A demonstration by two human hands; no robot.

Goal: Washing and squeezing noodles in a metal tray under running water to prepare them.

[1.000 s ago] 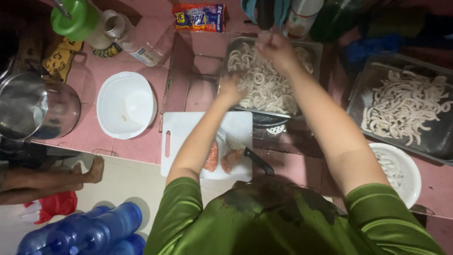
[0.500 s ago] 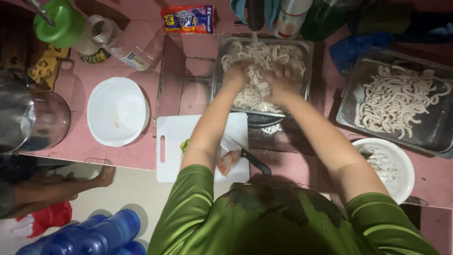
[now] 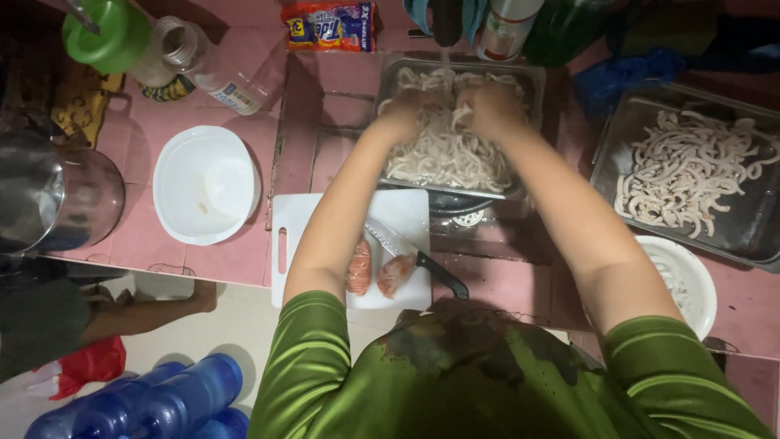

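Observation:
Both my hands are in a metal tray (image 3: 532, 81) in the sink, full of pale cut strips (image 3: 451, 158). My left hand (image 3: 404, 110) and my right hand (image 3: 490, 106) are close together under a thin stream of tap water, fingers closed on a clump of the strips. Nearer to me lies a white cutting board (image 3: 406, 215) with two pinkish pieces (image 3: 360, 267) and a black-handled knife (image 3: 414, 256) on it.
A second metal tray (image 3: 617, 154) of strips sits at the right, a white colander (image 3: 699, 284) below it. A white bowl (image 3: 205, 183), a steel pot (image 3: 49, 195), a green cup (image 3: 108, 32) and a plastic bottle (image 3: 215, 69) stand at the left. Blue bottles (image 3: 142, 398) lie on the floor.
My left hand moved up from the tray's near edge and my right hand came down; both now meet at the far end of the tray under the tap.

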